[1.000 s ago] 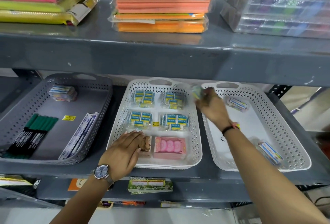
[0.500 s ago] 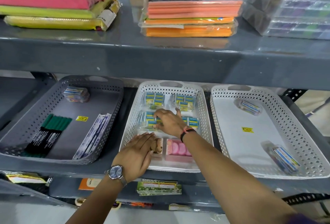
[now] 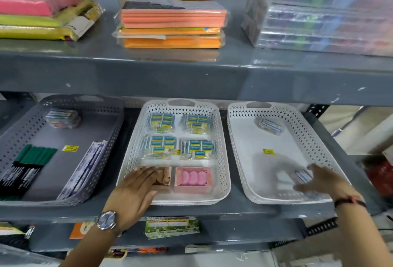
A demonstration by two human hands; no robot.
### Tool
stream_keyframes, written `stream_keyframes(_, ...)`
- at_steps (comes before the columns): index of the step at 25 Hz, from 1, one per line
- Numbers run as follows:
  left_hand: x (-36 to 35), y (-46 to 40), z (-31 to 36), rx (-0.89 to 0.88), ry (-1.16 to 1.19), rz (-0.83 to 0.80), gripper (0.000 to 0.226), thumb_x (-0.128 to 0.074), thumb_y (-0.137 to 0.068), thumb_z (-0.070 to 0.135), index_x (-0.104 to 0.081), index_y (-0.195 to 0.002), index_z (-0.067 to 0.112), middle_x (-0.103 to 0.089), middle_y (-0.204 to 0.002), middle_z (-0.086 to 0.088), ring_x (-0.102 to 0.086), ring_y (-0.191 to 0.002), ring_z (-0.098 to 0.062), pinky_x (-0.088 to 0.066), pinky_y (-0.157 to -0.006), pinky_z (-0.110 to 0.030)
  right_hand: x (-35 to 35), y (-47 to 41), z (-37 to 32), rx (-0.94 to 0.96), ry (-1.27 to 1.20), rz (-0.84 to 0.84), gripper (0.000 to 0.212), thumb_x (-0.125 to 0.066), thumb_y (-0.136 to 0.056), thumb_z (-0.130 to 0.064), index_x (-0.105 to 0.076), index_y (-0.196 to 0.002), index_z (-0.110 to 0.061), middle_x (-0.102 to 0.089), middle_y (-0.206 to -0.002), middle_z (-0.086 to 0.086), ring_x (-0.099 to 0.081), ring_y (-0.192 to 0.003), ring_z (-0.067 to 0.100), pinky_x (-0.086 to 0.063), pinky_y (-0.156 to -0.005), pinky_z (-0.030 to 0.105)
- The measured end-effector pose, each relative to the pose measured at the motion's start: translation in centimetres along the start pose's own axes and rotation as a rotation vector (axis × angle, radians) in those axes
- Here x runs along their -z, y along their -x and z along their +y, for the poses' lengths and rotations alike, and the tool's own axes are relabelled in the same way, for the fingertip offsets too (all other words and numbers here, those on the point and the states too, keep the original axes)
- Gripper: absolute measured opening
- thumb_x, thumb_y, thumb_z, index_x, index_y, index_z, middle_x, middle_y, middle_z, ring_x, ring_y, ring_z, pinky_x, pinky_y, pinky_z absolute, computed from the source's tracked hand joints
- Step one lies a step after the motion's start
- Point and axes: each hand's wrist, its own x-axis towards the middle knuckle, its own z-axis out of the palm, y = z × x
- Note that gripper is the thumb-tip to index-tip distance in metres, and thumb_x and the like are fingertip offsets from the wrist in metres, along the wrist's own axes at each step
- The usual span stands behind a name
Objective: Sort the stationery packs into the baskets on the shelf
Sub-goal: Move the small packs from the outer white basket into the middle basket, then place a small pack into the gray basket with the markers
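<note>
Three baskets stand side by side on the middle shelf: a grey basket [image 3: 112,137], a white middle basket [image 3: 223,160] and a white right basket [image 3: 236,139]. The middle one holds several blue-and-yellow packs [image 3: 162,121], a pink pack [image 3: 193,179] and a brown pack [image 3: 165,178]. My left hand [image 3: 136,190] lies flat on the brown pack, fingers stretched out. My right hand [image 3: 321,181], blurred and with fingers spread, hovers over a blue-striped clear pack [image 3: 303,176] at the right basket's front right. A similar pack [image 3: 270,126] lies at that basket's back.
The grey basket holds green markers [image 3: 32,160], a long white-blue pack [image 3: 87,166] and a small pack [image 3: 61,118]. The upper shelf carries pink and yellow paper stacks [image 3: 42,11], orange paper stacks [image 3: 172,22] and clear boxes [image 3: 323,15]. A green card pack [image 3: 172,226] lies on the shelf below.
My right hand left the blue-and-yellow packs in the middle basket and swung right to the front of the right basket. My left hand stayed on the brown pack.
</note>
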Motion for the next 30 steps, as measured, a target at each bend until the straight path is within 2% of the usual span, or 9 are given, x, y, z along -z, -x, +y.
stream_keyframes(6,0.0,2.6,-0.4,0.091,-0.022,0.054,0.054,-0.009,-0.099,0.043,-0.043,-0.126,0.011,-0.063,-0.122,-0.012,-0.041,-0.121,-0.021,-0.01,-0.113,-0.025,-0.2,-0.3,-1.2,0.082,-0.021,-0.002,0.072,-0.072,-0.072,-0.044,-0.041,-0.127,-0.01,-0.058,-0.126,0.014,-0.055,-0.113,0.029,-0.043,-0.093,0.037)
stream_keyframes(9,-0.2,2.5,-0.6,0.074,0.004,-0.011,0.053,-0.009,-0.099,0.043,-0.043,-0.126,0.013,-0.063,-0.123,-0.011,-0.046,-0.12,-0.022,-0.017,-0.11,-0.028,-1.4,-0.5,-1.0,0.036,-0.097,0.063,0.056,-0.068,-0.076,-0.041,-0.045,-0.113,-0.006,-0.061,-0.108,0.018,-0.056,-0.093,0.031,-0.04,-0.077,0.037)
stream_keyframes(11,-0.5,1.7,-0.5,0.066,-0.026,-0.014,0.053,-0.008,-0.099,0.044,-0.044,-0.125,0.014,-0.064,-0.122,-0.01,-0.056,-0.116,-0.024,-0.027,-0.105,-0.031,-2.4,-0.7,0.6,-0.001,-0.244,0.106,0.048,-0.069,-0.075,-0.038,-0.045,-0.101,-0.006,-0.062,-0.112,0.026,-0.057,-0.097,0.036,-0.04,-0.08,0.038)
stream_keyframes(13,-0.7,1.8,0.0,0.095,-0.036,0.006,0.054,-0.007,-0.099,0.045,-0.043,-0.125,0.015,-0.064,-0.122,-0.01,-0.057,-0.115,-0.025,-0.031,-0.1,-0.034,-0.9,-0.9,0.6,0.047,-0.353,0.123,0.075,-0.082,-0.054,-0.047,-0.045,-0.107,-0.009,-0.059,-0.122,0.028,-0.057,-0.104,0.037,-0.046,-0.083,0.023)
stream_keyframes(15,-0.2,2.0,0.0,0.104,-0.05,-0.011,0.054,-0.008,-0.099,0.046,-0.044,-0.123,0.014,-0.065,-0.121,-0.01,-0.053,-0.116,-0.023,-0.028,-0.102,-0.032,1.5,-1.6,-0.7,0.138,-0.385,0.171,0.089,-0.079,-0.04,-0.056,-0.051,-0.112,-0.012,-0.065,-0.116,0.024,-0.062,-0.1,0.035,-0.045,-0.066,0.01)
stream_keyframes(18,1.1,2.4,-0.7,0.103,-0.097,-0.023,0.054,-0.01,-0.099,0.046,-0.044,-0.124,0.013,-0.064,-0.121,-0.01,-0.044,-0.119,-0.02,-0.011,-0.112,-0.026,5.1,3.9,-8.0,0.467,-0.373,0.404,0.066,-0.079,-0.053,-0.051,-0.058,-0.111,-0.028,-0.069,-0.105,0.023,-0.066,-0.098,0.04,-0.048,-0.072,0.033)
stream_keyframes(21,2.4,3.4,-3.3,0.093,-0.133,-0.002,0.052,-0.012,-0.099,0.043,-0.042,-0.126,0.012,-0.062,-0.124,-0.01,-0.04,-0.121,-0.02,-0.008,-0.113,-0.029,6.3,7.5,-17.2,0.712,-0.296,0.413,0.053,-0.078,-0.07,-0.023,-0.058,-0.117,-0.01,-0.068,-0.114,0.019,-0.064,-0.104,0.034,-0.047,-0.082,0.034)
stream_keyframes(27,5.9,5.9,-12.7,0.025,-0.188,0.006,0.05,-0.011,-0.099,0.044,-0.044,-0.123,0.014,-0.063,-0.123,-0.009,-0.054,-0.117,-0.024,-0.02,-0.109,-0.032,3.7,10.6,-37.8,1.057,-0.221,0.312,0.056,-0.07,-0.076,-0.023,-0.052,-0.128,-0.014,-0.057,-0.128,0.012,-0.05,-0.119,0.027,-0.041,-0.1,0.031)
stream_keyframes(30,6.9,6.9,-17.1,-0.032,-0.224,-0.033,0.052,-0.01,-0.099,0.045,-0.047,-0.118,0.014,-0.067,-0.117,-0.008,-0.056,-0.112,-0.023,-0.02,-0.107,-0.031,2.1,10.4,-46.6,1.073,-0.194,0.349,0.054,-0.065,-0.078,-0.02,-0.048,-0.127,-0.007,-0.055,-0.124,0.019,-0.05,-0.116,0.033,-0.044,-0.094,0.034)
